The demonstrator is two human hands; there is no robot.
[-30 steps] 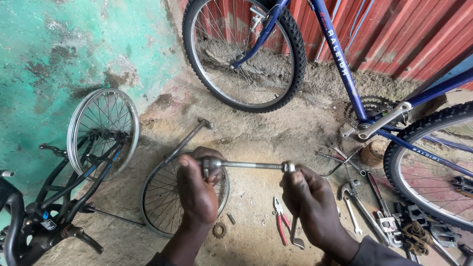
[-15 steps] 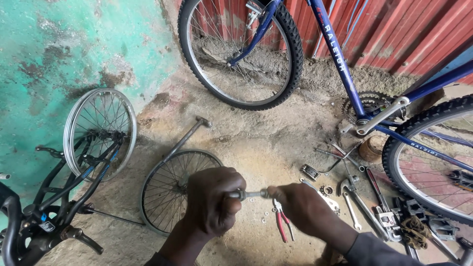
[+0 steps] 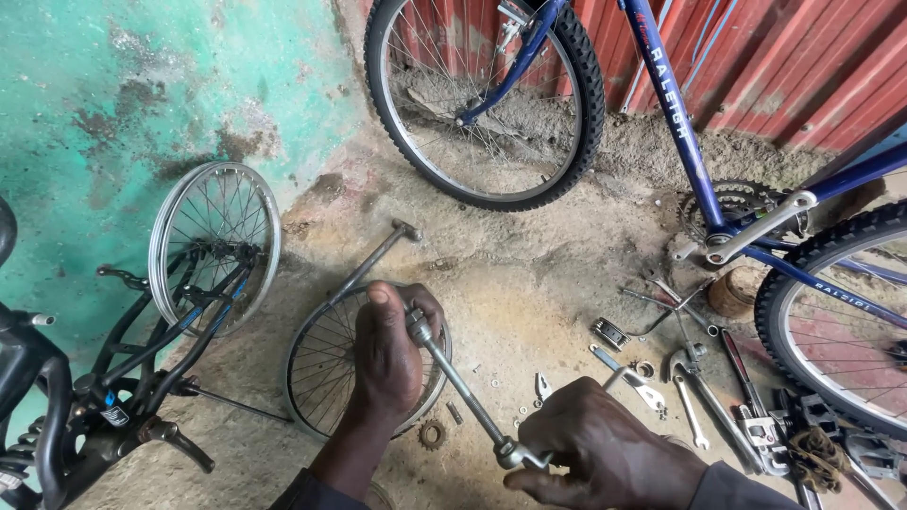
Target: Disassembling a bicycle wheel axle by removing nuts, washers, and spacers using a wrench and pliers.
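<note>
A small silver spoked wheel (image 3: 215, 241) leans on a black frame at left. On the dirt floor (image 3: 529, 274) lies a bare wheel rim (image 3: 321, 378). Above it, the left hand (image 3: 392, 354) and right hand (image 3: 605, 453) each clench one end of a thin metal axle rod (image 3: 460, 389), fingers steadying it diagonally. Scattered steel spanners (image 3: 694, 397) lie beside a blue bicycle (image 3: 675, 113).

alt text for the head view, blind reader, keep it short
Two bare hands hold a threaded metal axle over a dirt floor: left hand grips its upper end, right hand its lower end. A small spoked wheel lies beneath, scattered wrenches to the right, a blue bicycle behind.
</note>
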